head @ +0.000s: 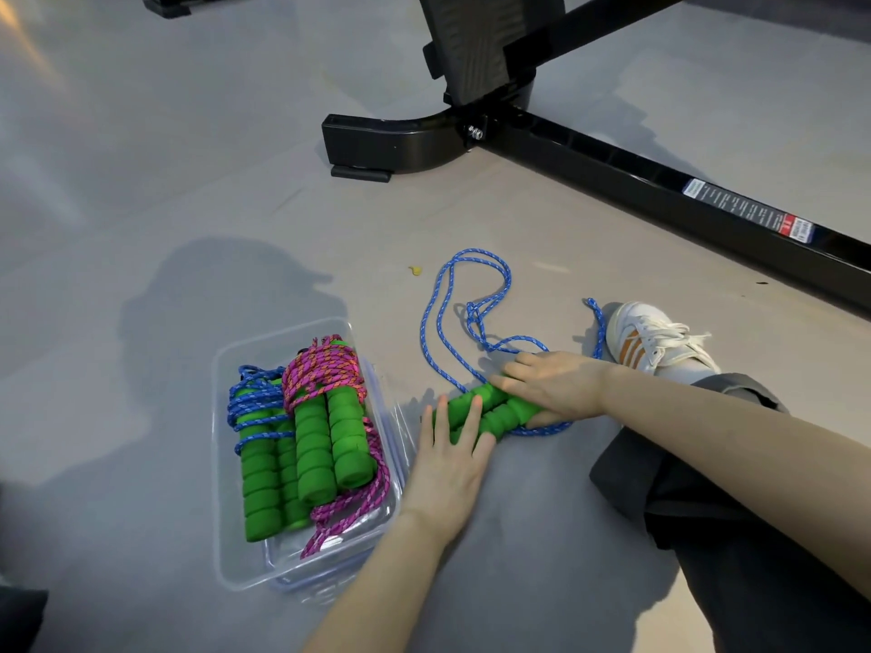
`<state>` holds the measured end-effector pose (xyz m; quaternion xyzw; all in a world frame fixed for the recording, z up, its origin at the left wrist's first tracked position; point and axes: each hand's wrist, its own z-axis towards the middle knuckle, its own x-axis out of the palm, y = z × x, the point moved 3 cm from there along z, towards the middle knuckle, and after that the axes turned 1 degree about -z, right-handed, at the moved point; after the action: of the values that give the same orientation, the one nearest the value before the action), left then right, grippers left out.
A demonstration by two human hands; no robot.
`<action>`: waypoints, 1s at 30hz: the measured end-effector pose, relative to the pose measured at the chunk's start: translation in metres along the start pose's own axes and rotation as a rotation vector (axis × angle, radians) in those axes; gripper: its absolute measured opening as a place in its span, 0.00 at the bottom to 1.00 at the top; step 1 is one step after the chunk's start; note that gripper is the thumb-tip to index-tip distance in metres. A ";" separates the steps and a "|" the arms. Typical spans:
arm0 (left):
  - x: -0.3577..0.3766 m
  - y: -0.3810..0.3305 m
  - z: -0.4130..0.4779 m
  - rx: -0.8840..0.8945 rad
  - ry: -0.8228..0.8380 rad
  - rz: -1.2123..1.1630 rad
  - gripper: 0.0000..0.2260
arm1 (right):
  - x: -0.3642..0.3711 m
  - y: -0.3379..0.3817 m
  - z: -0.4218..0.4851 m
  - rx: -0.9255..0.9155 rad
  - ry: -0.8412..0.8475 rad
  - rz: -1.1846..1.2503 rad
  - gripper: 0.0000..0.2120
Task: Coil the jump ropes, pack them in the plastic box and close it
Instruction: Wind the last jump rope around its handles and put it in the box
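On open grey floor [141, 172] beside the plastic box [220, 464]: left hand [447, 464] flat on green handles [499, 417]; right hand [556, 381] covers them, grip unclear.

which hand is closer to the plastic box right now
Left. The left hand lies on the green handles, just beside the right wall of the plastic box. The right hand rests on the handles' other end, farther from the box.

3 ropes [264, 440] [330, 417] [490, 410], 1 bx [220, 464], 2 hands [447, 468] [556, 384]
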<state>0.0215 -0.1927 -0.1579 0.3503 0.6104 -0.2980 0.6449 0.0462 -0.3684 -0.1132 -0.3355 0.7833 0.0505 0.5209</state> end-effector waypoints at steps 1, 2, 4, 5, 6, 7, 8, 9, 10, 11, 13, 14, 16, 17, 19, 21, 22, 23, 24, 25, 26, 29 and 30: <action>0.001 0.000 0.000 0.010 -0.001 0.010 0.14 | 0.002 -0.002 0.000 -0.003 -0.010 0.014 0.35; 0.002 -0.001 -0.001 0.013 0.002 0.007 0.17 | 0.003 -0.003 0.000 -0.009 -0.016 0.027 0.35; 0.003 -0.001 0.000 -0.011 0.013 -0.022 0.26 | 0.003 -0.003 -0.001 -0.024 -0.022 0.027 0.35; 0.003 -0.001 0.001 -0.035 0.017 -0.024 0.29 | 0.003 -0.003 -0.002 -0.027 -0.016 0.021 0.35; 0.004 -0.001 0.002 -0.050 0.020 -0.021 0.30 | 0.002 -0.003 -0.003 -0.032 -0.012 0.017 0.35; 0.005 0.000 0.002 -0.054 0.011 -0.011 0.30 | 0.002 -0.003 -0.003 -0.035 -0.014 0.018 0.36; 0.005 -0.001 0.003 -0.045 0.008 0.003 0.29 | 0.002 -0.004 -0.002 -0.033 -0.014 0.024 0.36; 0.005 0.000 0.003 -0.035 0.008 0.024 0.28 | 0.003 -0.004 -0.002 -0.033 -0.014 0.030 0.36; 0.005 0.001 0.003 -0.022 0.012 0.037 0.29 | 0.002 -0.004 -0.002 -0.037 -0.012 0.029 0.36; 0.005 0.001 0.004 -0.015 0.020 0.041 0.31 | 0.002 -0.004 -0.002 -0.042 -0.010 0.028 0.36; 0.003 0.002 0.006 -0.016 0.063 -0.004 0.37 | 0.001 -0.005 -0.002 -0.047 -0.013 0.032 0.36; 0.002 0.001 0.006 -0.021 0.083 -0.024 0.38 | 0.001 -0.004 -0.002 -0.049 -0.012 0.035 0.36; 0.000 -0.001 0.007 -0.034 0.093 -0.049 0.38 | 0.000 -0.004 -0.002 -0.049 -0.025 0.042 0.35; -0.002 -0.002 0.007 -0.038 0.097 -0.056 0.38 | 0.000 -0.004 -0.001 -0.046 -0.032 0.048 0.35; -0.002 -0.002 0.007 -0.048 0.105 -0.077 0.38 | 0.001 -0.004 0.000 -0.035 -0.036 0.077 0.34; -0.002 0.000 0.009 -0.046 0.117 -0.119 0.41 | 0.003 -0.005 0.000 -0.022 -0.024 0.097 0.34; -0.002 -0.001 0.009 -0.043 0.121 -0.137 0.42 | 0.002 -0.005 0.001 -0.020 -0.017 0.107 0.35; -0.003 -0.001 0.010 -0.044 0.120 -0.147 0.42 | 0.002 -0.006 0.002 -0.015 -0.011 0.111 0.35; -0.005 -0.002 0.011 -0.055 0.116 -0.157 0.41 | 0.000 -0.006 0.002 -0.006 -0.004 0.114 0.35; -0.007 -0.004 0.012 -0.068 0.110 -0.160 0.39 | -0.002 -0.006 0.003 0.006 0.006 0.115 0.34; -0.009 -0.007 0.014 -0.078 0.105 -0.164 0.38 | -0.004 -0.006 0.004 0.015 0.014 0.110 0.32; -0.011 -0.014 0.014 -0.064 0.112 -0.178 0.36 | -0.007 -0.002 0.003 0.033 0.055 0.110 0.28; -0.010 -0.017 0.013 -0.045 0.128 -0.177 0.35 | -0.007 0.000 0.002 0.035 0.073 0.123 0.28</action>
<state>0.0145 -0.2131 -0.1491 0.2989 0.6855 -0.3169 0.5835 0.0495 -0.3641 -0.1082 -0.2793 0.8218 0.0563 0.4935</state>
